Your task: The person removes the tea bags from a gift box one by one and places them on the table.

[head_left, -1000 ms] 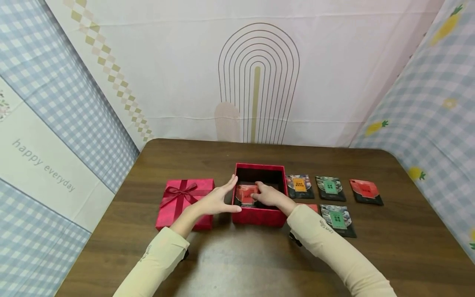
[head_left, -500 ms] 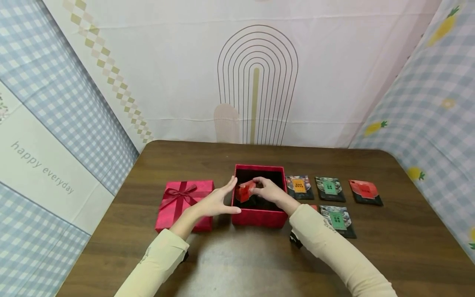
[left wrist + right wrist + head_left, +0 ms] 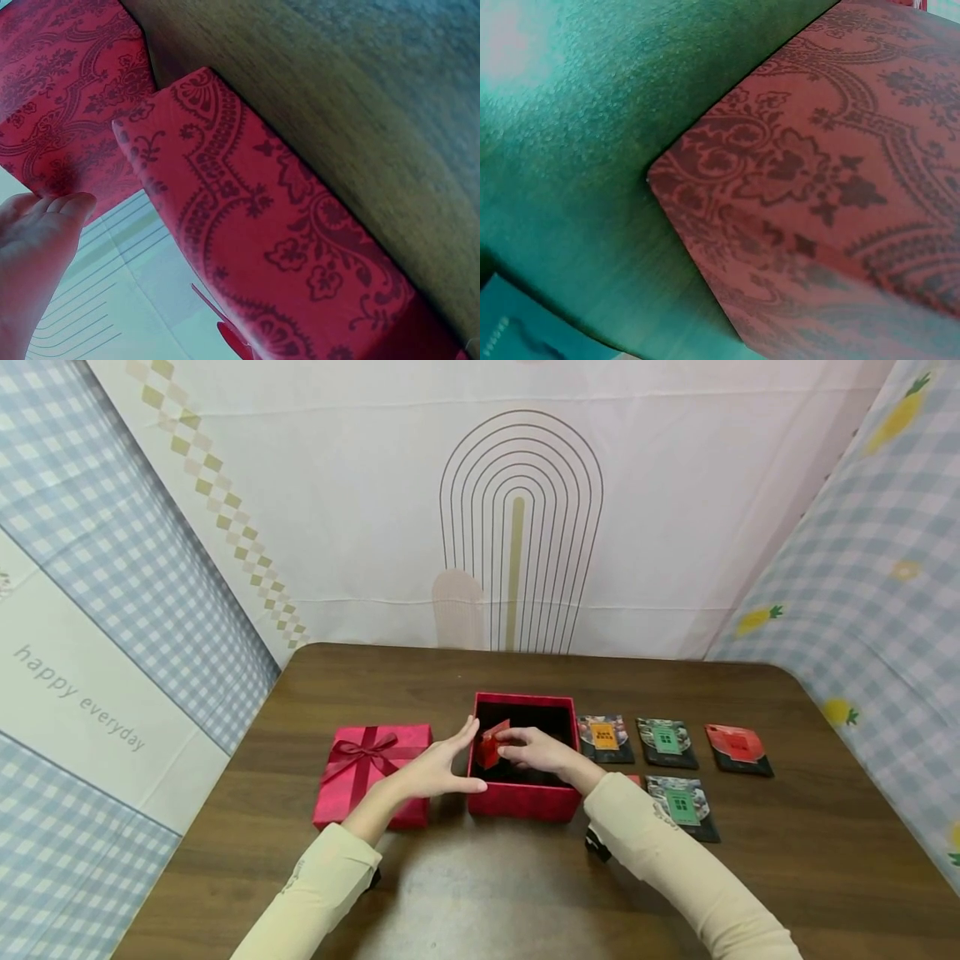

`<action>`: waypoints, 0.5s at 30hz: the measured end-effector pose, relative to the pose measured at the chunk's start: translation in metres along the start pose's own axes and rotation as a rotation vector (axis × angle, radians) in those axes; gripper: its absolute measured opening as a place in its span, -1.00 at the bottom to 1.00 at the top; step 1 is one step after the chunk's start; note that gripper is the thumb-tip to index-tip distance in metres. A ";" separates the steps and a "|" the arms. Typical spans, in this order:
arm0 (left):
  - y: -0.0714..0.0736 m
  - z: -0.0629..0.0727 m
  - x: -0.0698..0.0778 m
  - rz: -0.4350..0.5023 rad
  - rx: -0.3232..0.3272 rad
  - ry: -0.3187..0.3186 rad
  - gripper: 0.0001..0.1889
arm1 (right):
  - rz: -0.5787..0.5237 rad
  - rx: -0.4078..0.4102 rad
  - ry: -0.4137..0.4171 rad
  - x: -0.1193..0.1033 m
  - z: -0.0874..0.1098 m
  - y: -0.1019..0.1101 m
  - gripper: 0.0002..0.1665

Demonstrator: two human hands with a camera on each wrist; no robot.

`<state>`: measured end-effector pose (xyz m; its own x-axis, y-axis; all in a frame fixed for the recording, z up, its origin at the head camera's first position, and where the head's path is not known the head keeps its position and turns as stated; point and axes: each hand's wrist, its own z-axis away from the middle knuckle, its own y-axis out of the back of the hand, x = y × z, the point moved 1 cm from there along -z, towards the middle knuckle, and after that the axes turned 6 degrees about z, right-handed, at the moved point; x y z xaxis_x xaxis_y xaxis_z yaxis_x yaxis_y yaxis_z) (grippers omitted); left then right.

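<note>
An open red gift box (image 3: 522, 802) with a dark inside stands at mid-table. My right hand (image 3: 534, 750) reaches into it and pinches a red packet (image 3: 489, 748), which stands tilted near the left wall. At the left side of the box, my left hand (image 3: 438, 768) spreads its thumb and fingers along the edge. The left wrist view shows the fingers of that hand (image 3: 45, 232) against the patterned box wall (image 3: 82, 97). In the right wrist view only the box's outer corner (image 3: 802, 165) appears, not the hand.
The red lid (image 3: 405, 777) with a ribbon bow lies left of the box. To the right are an orange-label packet (image 3: 606, 739), two green-label packets (image 3: 667, 742) and a red packet (image 3: 739, 748). Another red packet, partly hidden, lies under the right sleeve (image 3: 637, 827).
The red packet in the box has gone from lying flat to standing tilted by the left wall, moved by my right hand. My left hand has stayed in place.
</note>
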<state>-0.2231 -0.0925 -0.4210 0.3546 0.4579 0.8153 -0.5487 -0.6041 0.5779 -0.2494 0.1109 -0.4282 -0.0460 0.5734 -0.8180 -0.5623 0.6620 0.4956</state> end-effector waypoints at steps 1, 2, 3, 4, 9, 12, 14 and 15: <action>0.000 0.000 0.000 0.000 0.000 -0.001 -0.03 | 0.003 -0.007 0.003 0.000 0.000 0.000 -0.46; 0.000 0.001 0.000 0.000 0.000 0.003 -0.03 | 0.009 -0.017 0.007 0.000 0.000 -0.001 -0.46; 0.000 0.001 0.000 0.002 0.000 0.005 -0.03 | 0.015 -0.027 0.011 0.000 0.000 -0.001 -0.45; 0.000 0.001 0.000 0.003 0.000 0.005 -0.03 | 0.023 -0.035 0.017 -0.001 0.000 -0.002 -0.45; 0.000 0.002 0.000 0.000 0.004 0.006 -0.03 | 0.050 -0.015 0.044 -0.001 0.000 -0.002 -0.46; 0.000 0.001 0.000 0.004 0.003 0.002 -0.02 | 0.062 0.051 0.063 -0.001 0.001 -0.002 -0.47; 0.000 0.001 0.000 0.009 -0.002 0.003 -0.02 | 0.083 0.106 0.071 -0.001 0.003 -0.001 -0.47; 0.000 0.001 0.000 0.012 -0.005 0.004 -0.02 | 0.092 0.134 0.076 -0.002 0.004 -0.001 -0.48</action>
<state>-0.2223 -0.0932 -0.4206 0.3451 0.4528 0.8221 -0.5567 -0.6064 0.5677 -0.2454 0.1116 -0.4261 -0.1573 0.5999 -0.7844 -0.4378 0.6696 0.5999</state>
